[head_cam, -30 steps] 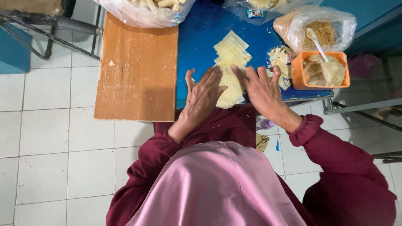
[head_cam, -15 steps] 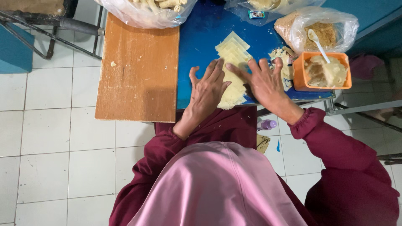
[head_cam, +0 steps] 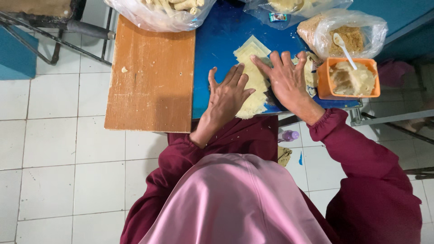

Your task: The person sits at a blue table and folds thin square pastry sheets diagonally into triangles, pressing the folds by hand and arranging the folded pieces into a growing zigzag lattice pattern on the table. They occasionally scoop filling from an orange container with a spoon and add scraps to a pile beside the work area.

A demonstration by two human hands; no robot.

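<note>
White floor tiles [head_cam: 54, 149] fill the left side and run under the work area; a dark metal frame [head_cam: 49, 34] crosses the top-left corner w/ a blue panel [head_cam: 16, 58] beside it. Next over, a bare wooden board [head_cam: 151, 77] w/ a small crumb near its top edge. Above it a clear plastic bag of rolled pieces [head_cam: 167, 9] hangs over the board's far end. Right of the board, touching it, is the blue tabletop [head_cam: 217, 45].

Left hand [head_cam: 226, 97] lies flat, palm down, fingers spread, partly on the blue top and partly on the near edge of the pale-yellow wrapper sheets [head_cam: 251, 54]. It grips nothing, just presses. The sheets sit in a fanned row running from mid-table toward the person, between and under both hands.

Right hand [head_cam: 289, 81] also flat and spread wide, fingertips on the sheets, palm just right of them; nothing held. Under its outer edge, more pale scraps, can't tell what exactly.

Further right: orange tub [head_cam: 323, 83] w/ pale filling, just beside the right hand. Behind it a clear bag of brown crumbs [head_cam: 316, 31] w/ a white spoon [head_cam: 343, 47] sticking out. Near bottom, maroon sleeves and a pink head covering [head_cam: 235, 203]; on the floor below the table, a small purple bottle [head_cam: 289, 135].
</note>
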